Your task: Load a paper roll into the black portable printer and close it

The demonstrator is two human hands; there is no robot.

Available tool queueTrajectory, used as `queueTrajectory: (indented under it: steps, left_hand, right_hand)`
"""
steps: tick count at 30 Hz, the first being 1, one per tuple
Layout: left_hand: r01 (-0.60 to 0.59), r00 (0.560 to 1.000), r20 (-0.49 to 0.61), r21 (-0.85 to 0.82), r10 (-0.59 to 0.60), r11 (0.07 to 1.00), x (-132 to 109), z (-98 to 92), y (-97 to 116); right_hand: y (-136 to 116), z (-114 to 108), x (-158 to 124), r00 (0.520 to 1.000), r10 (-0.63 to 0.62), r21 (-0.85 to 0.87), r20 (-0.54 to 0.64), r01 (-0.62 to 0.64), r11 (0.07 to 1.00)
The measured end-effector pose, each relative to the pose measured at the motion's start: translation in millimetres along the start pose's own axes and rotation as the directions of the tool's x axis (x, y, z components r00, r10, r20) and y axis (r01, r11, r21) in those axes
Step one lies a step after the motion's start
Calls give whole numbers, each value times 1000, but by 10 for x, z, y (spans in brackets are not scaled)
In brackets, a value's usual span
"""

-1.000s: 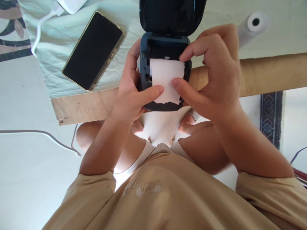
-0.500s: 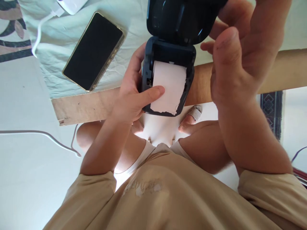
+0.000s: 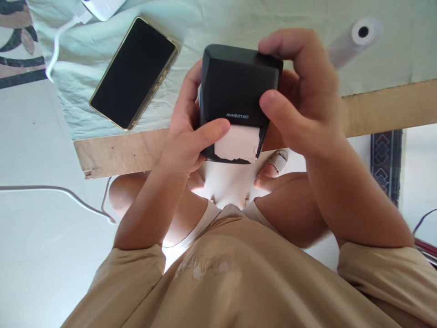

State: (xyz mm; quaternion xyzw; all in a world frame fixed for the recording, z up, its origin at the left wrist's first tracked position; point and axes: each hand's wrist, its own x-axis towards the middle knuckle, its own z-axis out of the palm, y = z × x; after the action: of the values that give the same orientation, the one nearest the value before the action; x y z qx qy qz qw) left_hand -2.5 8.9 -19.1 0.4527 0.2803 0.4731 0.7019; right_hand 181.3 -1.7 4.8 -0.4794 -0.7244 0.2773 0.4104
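Observation:
A black label printer [image 3: 239, 86], marked NIIMBOT, is held up between my two hands with its lid down. White paper [image 3: 237, 142] with a torn edge sticks out below the lid, toward me. My left hand [image 3: 191, 127] wraps round the printer's left side, its thumb lying on the paper. On the right side, my right hand [image 3: 303, 95] grips the printer, thumb on the lid's right edge and index finger at the far right corner. The inside of the printer is hidden by the lid.
A phone [image 3: 133, 73] with a dark screen lies left of the printer on a pale green cloth [image 3: 191, 27]. A white paper roll [image 3: 355, 41] lies at the upper right. A white cable and plug [image 3: 82, 13] are at the upper left. The wooden table edge [image 3: 126, 152] runs below.
The printer's lid has swung down over the paper compartment. My right hand has moved left and down onto the printer, uncovering the paper roll behind. My left hand has stayed put.

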Motion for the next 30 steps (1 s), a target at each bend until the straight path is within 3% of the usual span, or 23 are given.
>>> queueTrajectory:
  steps: [3, 9, 15, 20, 26, 30]
  left_hand:
    - [63, 998, 9, -34, -62, 997, -31, 14, 87]
    - [68, 997, 48, -1, -68, 998, -47, 1, 103]
    - [82, 996, 38, 10, -83, 997, -47, 11, 93]
    - [-22, 994, 109, -21, 25, 1000, -20, -44, 34]
    - [-7, 1000, 27, -5, 7, 1000, -20, -19, 25]
    - [-4, 999, 41, -1, 4, 1000, -18, -8, 41]
  right_hand:
    - [4, 27, 1, 989, 60, 244, 133, -91, 966]
    - [64, 55, 10, 976, 43, 362, 213, -120, 924]
    - [113, 49, -16, 970, 60, 345, 234, -140, 928]
    - [104, 26, -16, 958, 49, 329, 282, -145, 933]
    - [93, 7, 4, 958, 48, 287, 282, -132, 949]
    - [76, 0, -5, 957, 52, 241, 286, -125, 962]
